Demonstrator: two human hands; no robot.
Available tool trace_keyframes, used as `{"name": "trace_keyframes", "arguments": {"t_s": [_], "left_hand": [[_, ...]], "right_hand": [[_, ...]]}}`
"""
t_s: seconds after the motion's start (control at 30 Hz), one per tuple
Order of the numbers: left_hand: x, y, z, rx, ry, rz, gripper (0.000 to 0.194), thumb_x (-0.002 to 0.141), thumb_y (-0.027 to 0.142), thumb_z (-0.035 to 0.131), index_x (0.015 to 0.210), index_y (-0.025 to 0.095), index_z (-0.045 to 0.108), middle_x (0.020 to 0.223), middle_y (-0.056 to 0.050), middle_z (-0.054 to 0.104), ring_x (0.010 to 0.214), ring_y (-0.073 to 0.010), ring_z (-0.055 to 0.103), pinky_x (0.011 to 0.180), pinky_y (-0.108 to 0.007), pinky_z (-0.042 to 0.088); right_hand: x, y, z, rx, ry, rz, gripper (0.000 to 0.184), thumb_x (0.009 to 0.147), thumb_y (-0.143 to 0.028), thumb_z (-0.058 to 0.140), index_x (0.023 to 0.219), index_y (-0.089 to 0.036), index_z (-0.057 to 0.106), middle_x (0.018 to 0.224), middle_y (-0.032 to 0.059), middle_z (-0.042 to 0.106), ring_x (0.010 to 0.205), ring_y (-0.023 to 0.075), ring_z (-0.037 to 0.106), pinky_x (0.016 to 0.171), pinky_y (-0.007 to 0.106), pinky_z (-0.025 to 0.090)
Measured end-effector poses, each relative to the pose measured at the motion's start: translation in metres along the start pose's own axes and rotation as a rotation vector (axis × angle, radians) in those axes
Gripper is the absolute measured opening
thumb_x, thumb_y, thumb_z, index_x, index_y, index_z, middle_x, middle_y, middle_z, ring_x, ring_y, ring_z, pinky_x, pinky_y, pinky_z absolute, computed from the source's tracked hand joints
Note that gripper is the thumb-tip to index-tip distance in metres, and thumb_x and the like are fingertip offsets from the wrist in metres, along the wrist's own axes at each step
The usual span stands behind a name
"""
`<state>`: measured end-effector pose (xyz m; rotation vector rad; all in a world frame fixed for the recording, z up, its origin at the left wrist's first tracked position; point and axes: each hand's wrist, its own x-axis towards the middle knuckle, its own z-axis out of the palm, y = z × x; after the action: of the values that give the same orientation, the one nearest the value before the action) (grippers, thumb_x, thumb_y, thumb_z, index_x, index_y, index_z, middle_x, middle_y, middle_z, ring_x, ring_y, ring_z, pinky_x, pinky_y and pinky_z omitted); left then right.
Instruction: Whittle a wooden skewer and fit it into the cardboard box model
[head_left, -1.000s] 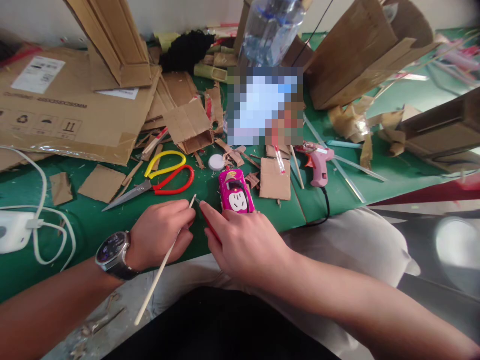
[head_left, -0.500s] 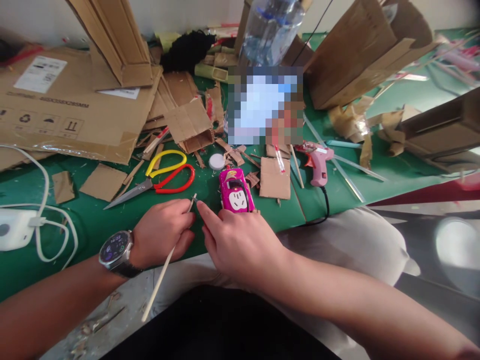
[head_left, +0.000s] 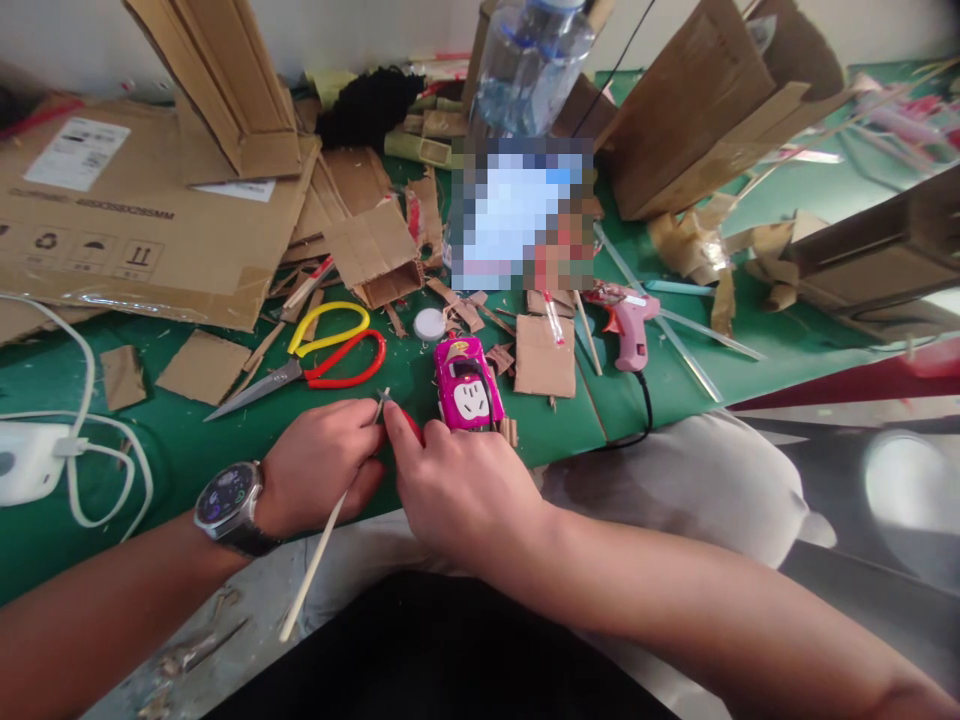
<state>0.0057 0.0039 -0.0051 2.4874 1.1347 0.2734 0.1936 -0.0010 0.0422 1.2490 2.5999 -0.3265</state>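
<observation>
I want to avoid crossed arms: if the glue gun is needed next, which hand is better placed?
Probably the right hand: nearer the glue gun, though holding a red tool. The left hand, farther away, holds the stick.

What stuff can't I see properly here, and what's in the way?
All in the head view:
Red tool: mostly hidden by the right hand, so I can't tell its whole shape.
Thin stick: its middle is hidden by the left hand.
White block: cut off by the left edge.
Clear bottle: top cut off by the upper edge.
Bright shape: blurred into big squares.
White label: print too small to read.
</observation>
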Motion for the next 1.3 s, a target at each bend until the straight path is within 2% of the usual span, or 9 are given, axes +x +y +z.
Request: {"name": "trace_keyframes", "arguments": {"t_s": [0.13, 0.3, 0.53, 0.67, 0.87, 1.1, 1.3], "left_hand": [[0.000, 0.004, -0.002, -0.056, 0.028, 0.026, 0.018, 0.081, 0.016, 0.046, 0.068, 0.019, 0.058, 0.073, -0.006, 0.057, 0.067, -0.0197, 0.054, 0.061, -0.033, 0.045], [0.000, 0.004, -0.004, -0.054, 0.080, 0.024, 0.019, 0.083, 0.015, 0.045, 0.066, 0.020, 0.053, 0.069, -0.005, 0.053, 0.064, -0.0189, 0.050, 0.057, -0.033, 0.040], [-0.002, 0.001, -0.006, -0.036, 0.067, 0.007, 0.018, 0.084, 0.014, 0.044, 0.069, 0.020, 0.053, 0.070, -0.004, 0.050, 0.064, -0.0183, 0.048, 0.058, -0.033, 0.038], [-0.001, 0.002, -0.005, -0.025, 0.077, 0.015, 0.021, 0.085, 0.012, 0.045, 0.067, 0.019, 0.053, 0.071, -0.003, 0.050, 0.065, -0.0182, 0.048, 0.059, -0.033, 0.038], [0.002, 0.004, -0.003, 0.008, 0.093, 0.014, 0.023, 0.086, 0.010, 0.046, 0.067, 0.019, 0.055, 0.072, -0.003, 0.050, 0.065, -0.0172, 0.048, 0.060, -0.033, 0.038], [0.002, 0.003, -0.004, 0.028, 0.057, 0.021, 0.022, 0.087, 0.013, 0.045, 0.069, 0.019, 0.056, 0.075, -0.005, 0.053, 0.067, -0.0183, 0.050, 0.060, -0.033, 0.040], [0.000, 0.002, 0.000, 0.057, 0.041, 0.035, 0.021, 0.087, 0.014, 0.044, 0.074, 0.017, 0.062, 0.079, -0.008, 0.058, 0.074, -0.0224, 0.055, 0.066, -0.036, 0.048]], "right_hand": [[0.004, 0.004, 0.003, -0.005, 0.018, 0.006, 0.058, 0.097, -0.019, 0.041, 0.153, -0.004, 0.040, 0.082, 0.0143, 0.071, 0.061, 0.0220, 0.069, 0.048, 0.027, 0.046], [0.003, 0.012, 0.000, 0.053, 0.050, 0.052, 0.054, 0.099, -0.029, 0.045, 0.151, -0.012, 0.047, 0.082, 0.0109, 0.073, 0.061, 0.0235, 0.070, 0.049, 0.030, 0.045], [-0.009, 0.017, -0.008, 0.115, 0.025, 0.078, 0.054, 0.101, -0.036, 0.043, 0.152, -0.021, 0.045, 0.085, 0.0084, 0.075, 0.063, 0.0256, 0.072, 0.052, 0.030, 0.042], [-0.014, 0.016, -0.005, 0.118, 0.064, 0.024, 0.053, 0.100, -0.035, 0.044, 0.151, -0.018, 0.047, 0.081, 0.0072, 0.074, 0.060, 0.0249, 0.070, 0.048, 0.031, 0.037], [-0.013, 0.016, -0.003, 0.102, 0.095, 0.024, 0.053, 0.098, -0.033, 0.048, 0.149, -0.018, 0.050, 0.078, 0.0063, 0.073, 0.058, 0.0228, 0.070, 0.047, 0.030, 0.031], [-0.013, 0.014, -0.002, 0.063, 0.089, 0.024, 0.051, 0.098, -0.032, 0.048, 0.147, -0.017, 0.051, 0.078, 0.0063, 0.072, 0.057, 0.0230, 0.069, 0.045, 0.030, 0.030], [-0.010, 0.008, 0.001, 0.021, 0.117, 0.024, 0.051, 0.099, -0.030, 0.049, 0.147, -0.014, 0.051, 0.076, 0.0072, 0.070, 0.055, 0.0205, 0.068, 0.045, 0.029, 0.033]]}}
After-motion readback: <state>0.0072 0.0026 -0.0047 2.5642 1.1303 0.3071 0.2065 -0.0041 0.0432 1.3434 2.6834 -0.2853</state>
